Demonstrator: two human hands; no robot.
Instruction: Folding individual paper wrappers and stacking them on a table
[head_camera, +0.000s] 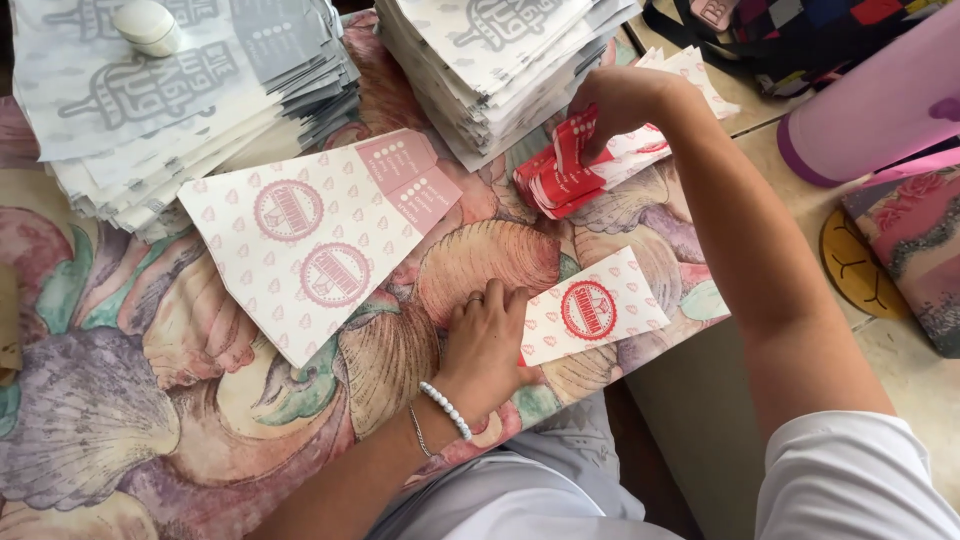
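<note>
The left hand (487, 340) lies flat, fingers together, pressing the small wrapper (592, 306), which sticks out to its right. The right hand (617, 100) is far above it, pinching a red wrapper (572, 145) from the pile (590, 170).

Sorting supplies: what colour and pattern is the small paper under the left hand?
White small paper with pink motifs and a red round emblem; head view.

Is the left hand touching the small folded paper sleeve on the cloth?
Touching. In the head view the left hand lies flat on the cloth, its thumb side overlapping the near edge of the small paper sleeve.
</note>
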